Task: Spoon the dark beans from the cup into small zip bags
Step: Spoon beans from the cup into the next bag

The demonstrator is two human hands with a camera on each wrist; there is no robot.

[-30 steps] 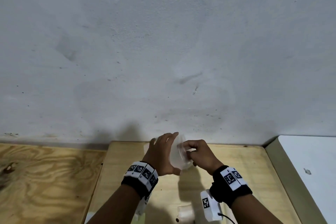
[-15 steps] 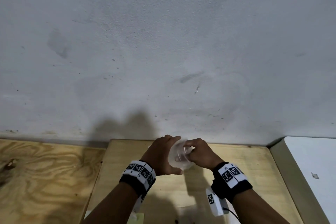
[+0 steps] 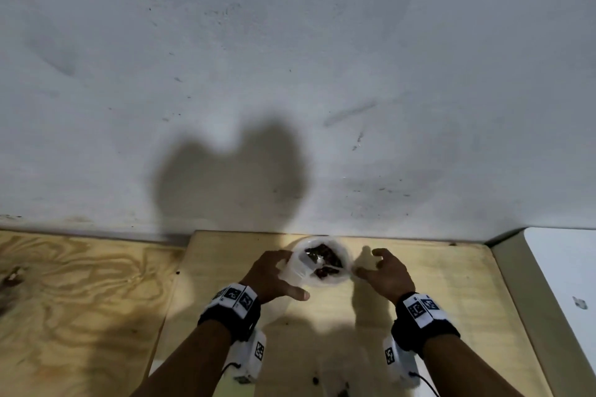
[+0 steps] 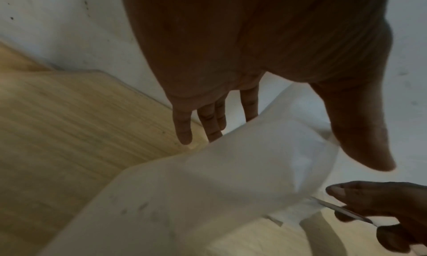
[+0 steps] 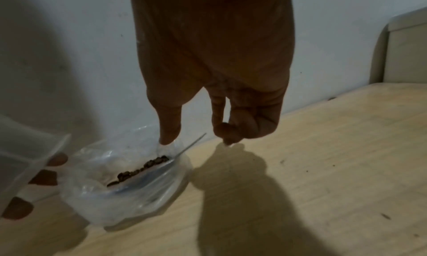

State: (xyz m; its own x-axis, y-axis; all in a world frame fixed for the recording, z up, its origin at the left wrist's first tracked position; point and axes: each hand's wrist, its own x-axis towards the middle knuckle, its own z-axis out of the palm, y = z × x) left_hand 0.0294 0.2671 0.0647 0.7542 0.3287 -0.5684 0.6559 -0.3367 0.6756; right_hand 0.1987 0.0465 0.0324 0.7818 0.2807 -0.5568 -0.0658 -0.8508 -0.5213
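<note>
The left hand (image 3: 271, 277) holds a small zip bag (image 3: 295, 271), its fingers (image 4: 183, 130) laid nearly straight behind the film and its thumb across the near edge. That hold seems chosen to keep the limp bag upright and its mouth offered. The bag hangs just off this hand's fingertips, against the side of the cup (image 3: 345, 255), probably so that a loaded spoon has almost no way to travel. On the far side of the cup from that hand is the right hand (image 3: 385, 274), with its thumb out and its other fingers curled. The thin end of the spoon (image 3: 335, 267) handle lies between thumb and fingers. Whether they have pinched it or only bracket it cannot be told, as the wrist views disagree and both are blurred. The spoon leans in the cup with its bowl down among the dark beans (image 3: 322, 251) and its handle pointing at the right hand, a convenient resting place between scoops. The beans lie low inside the clear cup, just past both sets of fingertips. No beans show in the bag, so my guess is that a scoop is about to start. The cup stands on a pale wooden table (image 3: 435, 300), beyond the hands and close to the wall (image 3: 290, 74).
</note>
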